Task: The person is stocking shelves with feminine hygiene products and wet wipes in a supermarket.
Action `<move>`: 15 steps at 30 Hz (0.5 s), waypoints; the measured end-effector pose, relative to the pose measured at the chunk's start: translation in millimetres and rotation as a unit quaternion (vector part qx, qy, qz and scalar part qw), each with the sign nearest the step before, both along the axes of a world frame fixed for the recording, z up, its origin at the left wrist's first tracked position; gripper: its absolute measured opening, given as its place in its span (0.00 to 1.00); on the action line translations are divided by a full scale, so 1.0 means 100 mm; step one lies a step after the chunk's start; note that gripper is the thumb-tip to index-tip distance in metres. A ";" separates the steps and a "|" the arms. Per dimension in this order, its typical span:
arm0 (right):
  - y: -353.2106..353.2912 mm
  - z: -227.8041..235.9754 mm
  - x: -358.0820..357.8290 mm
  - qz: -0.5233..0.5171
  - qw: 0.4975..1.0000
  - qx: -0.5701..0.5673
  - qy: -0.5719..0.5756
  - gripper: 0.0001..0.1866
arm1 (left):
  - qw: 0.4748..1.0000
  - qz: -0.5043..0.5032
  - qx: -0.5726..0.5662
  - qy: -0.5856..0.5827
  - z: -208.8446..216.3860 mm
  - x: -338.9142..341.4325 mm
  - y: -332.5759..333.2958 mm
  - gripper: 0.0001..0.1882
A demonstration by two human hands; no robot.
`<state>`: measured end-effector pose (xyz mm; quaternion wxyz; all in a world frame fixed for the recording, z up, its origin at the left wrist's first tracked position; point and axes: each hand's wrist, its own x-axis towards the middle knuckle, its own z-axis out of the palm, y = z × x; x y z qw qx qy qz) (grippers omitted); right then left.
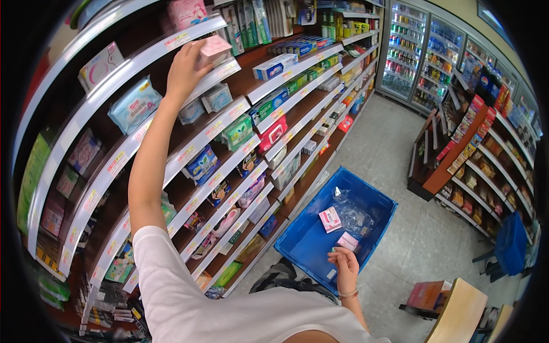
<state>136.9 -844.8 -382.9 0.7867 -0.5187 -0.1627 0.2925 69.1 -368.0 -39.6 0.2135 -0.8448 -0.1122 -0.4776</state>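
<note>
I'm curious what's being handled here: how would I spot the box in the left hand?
Find the tall shelves on the left, then follow the raised arm up to the left hand. It holds a small pale pink box. Unlike the pink pack on the shelf just above, this box is gripped.

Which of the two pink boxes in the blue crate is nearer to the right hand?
The pink box just beyond the right hand; the other box lies farther up and left in the picture.
</note>
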 end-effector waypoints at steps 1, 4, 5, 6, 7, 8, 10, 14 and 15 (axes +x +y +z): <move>0.00 0.00 -0.01 -0.002 1.000 -0.005 0.006 0.10 | 1.000 0.003 -0.028 0.002 0.01 -0.02 0.11 0.29; -0.03 -0.03 -0.02 -0.018 1.000 -0.011 0.021 0.10 | 0.993 0.022 -0.112 0.004 0.00 0.03 0.32 0.30; -0.04 -0.05 -0.01 -0.020 1.000 -0.010 0.021 0.10 | 0.988 0.043 -0.146 -0.025 -0.02 0.06 0.44 0.30; -0.05 -0.07 0.00 -0.020 0.999 -0.014 0.023 0.09 | 0.985 0.072 -0.151 -0.036 -0.03 0.07 0.65 0.33; -0.06 -0.08 0.00 -0.022 0.999 -0.020 0.025 0.09 | 0.986 0.070 -0.149 -0.035 -0.04 0.08 0.86 0.33; -0.07 -0.09 0.02 -0.025 0.999 -0.018 0.026 0.09 | 0.977 0.105 -0.185 -0.022 -0.04 0.11 1.04 0.34; -0.07 -0.10 0.05 -0.032 0.999 -0.016 0.034 0.09 | 0.951 0.139 -0.277 -0.008 -0.01 0.08 1.21 0.36; -0.04 -0.13 0.12 -0.049 0.998 -0.018 0.031 0.09 | 0.921 0.228 -0.313 0.047 0.06 0.06 1.48 0.38; -0.03 -0.13 0.14 -0.056 0.998 -0.019 0.035 0.09 | 0.922 0.226 -0.311 0.048 0.06 0.08 1.49 0.38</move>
